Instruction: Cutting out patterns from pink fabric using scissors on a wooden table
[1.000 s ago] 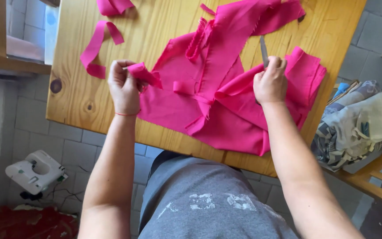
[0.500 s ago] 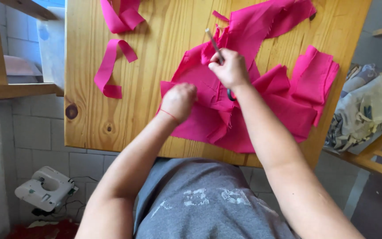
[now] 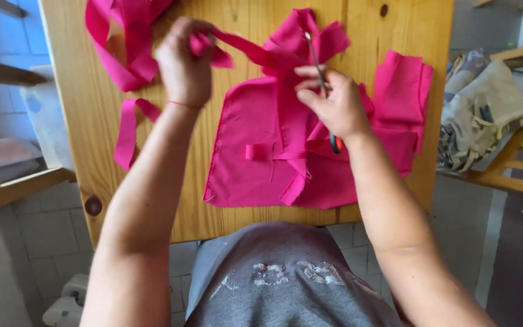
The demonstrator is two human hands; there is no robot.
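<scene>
On the wooden table (image 3: 382, 36), right hand (image 3: 334, 103) scissors (image 3: 319, 66) cut frayed pink cloth (image 3: 255, 157).

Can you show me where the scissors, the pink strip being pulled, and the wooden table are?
scissors (image 3: 316, 57), head view, on the metal blade.
pink strip (image 3: 246, 45), head view, on its stretched middle.
wooden table (image 3: 183, 200), head view, on bare wood.

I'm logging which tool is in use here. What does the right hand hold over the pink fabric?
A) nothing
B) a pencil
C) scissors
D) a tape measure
C: the right hand grips scissors, their metal blades pointing up over the pink fabric and a dark and red handle showing below the palm.
</scene>
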